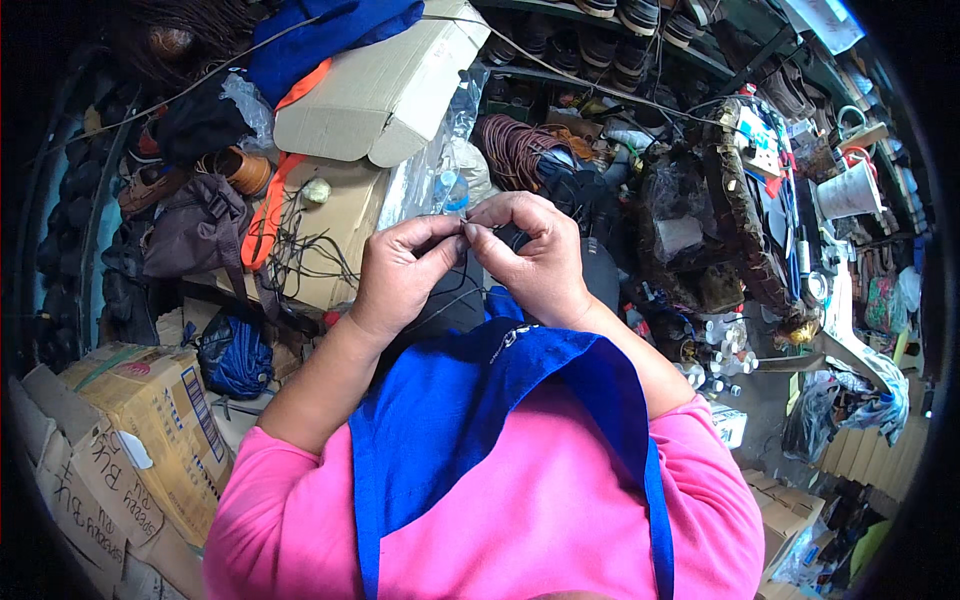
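My left hand (405, 268) and my right hand (538, 248) meet in front of my chest, thumb and forefinger pinched on each. Between the touching fingertips is a thin dark cord (465, 258), part of which hangs below them; its end is too small to make out. Under the hands lies dark cloth over my lap, beside the blue apron (450, 420) that I wear over a pink top. Just beyond the fingertips stands a clear bottle with a blue label (451, 190).
Cardboard (370, 100), an orange strap (262, 225) and loose black cords (315, 250) lie at the far left. Cartons (150, 430) stand near left. A coil of brown cord (515, 145) sits beyond my hands. At the right are a cluttered stand (720, 200) and small bottles (725, 350).
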Motion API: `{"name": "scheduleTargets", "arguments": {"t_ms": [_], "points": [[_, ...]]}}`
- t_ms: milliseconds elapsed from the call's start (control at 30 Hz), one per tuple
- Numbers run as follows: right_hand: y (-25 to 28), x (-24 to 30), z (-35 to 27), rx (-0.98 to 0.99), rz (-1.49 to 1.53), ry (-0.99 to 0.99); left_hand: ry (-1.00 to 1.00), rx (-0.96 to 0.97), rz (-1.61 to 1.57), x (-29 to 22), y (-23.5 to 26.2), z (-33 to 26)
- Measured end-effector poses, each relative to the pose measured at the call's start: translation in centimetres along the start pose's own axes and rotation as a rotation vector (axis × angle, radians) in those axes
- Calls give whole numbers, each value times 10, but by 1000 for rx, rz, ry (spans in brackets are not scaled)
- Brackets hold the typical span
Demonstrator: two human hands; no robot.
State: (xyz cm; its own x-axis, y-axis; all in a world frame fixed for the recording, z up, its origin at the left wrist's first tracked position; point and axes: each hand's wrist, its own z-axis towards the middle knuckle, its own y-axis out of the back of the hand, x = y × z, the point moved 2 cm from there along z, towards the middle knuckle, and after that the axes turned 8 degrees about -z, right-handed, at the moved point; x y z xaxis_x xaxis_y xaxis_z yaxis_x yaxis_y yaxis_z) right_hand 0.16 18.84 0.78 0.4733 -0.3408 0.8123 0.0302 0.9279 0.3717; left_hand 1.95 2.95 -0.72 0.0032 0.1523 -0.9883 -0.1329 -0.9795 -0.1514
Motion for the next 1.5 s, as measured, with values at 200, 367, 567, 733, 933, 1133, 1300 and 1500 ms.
{"name": "scheduleTargets", "arguments": {"t_ms": [200,367,567,733,933,1133,1300,1500], "points": [[0,-1,1,13,-8,2,-25,-10,18,0,0,0],[2,-3,1,9,-16,3,18,1,-16,-1,0,2],[4,-5,1,-10,-38,46,-42,32,59,-3,8,3],[6,-4,1,26,-109,132,-472,65,535,-35,7,5],[4,-3,2,63,-108,150,-646,61,711,-44,0,6],[4,1,1,65,-116,152,-731,44,761,-41,0,7],[2,3,2,65,-158,207,-693,-7,737,-38,-6,4],[0,4,-1,67,-173,182,-661,-259,727,-37,12,20]]}}
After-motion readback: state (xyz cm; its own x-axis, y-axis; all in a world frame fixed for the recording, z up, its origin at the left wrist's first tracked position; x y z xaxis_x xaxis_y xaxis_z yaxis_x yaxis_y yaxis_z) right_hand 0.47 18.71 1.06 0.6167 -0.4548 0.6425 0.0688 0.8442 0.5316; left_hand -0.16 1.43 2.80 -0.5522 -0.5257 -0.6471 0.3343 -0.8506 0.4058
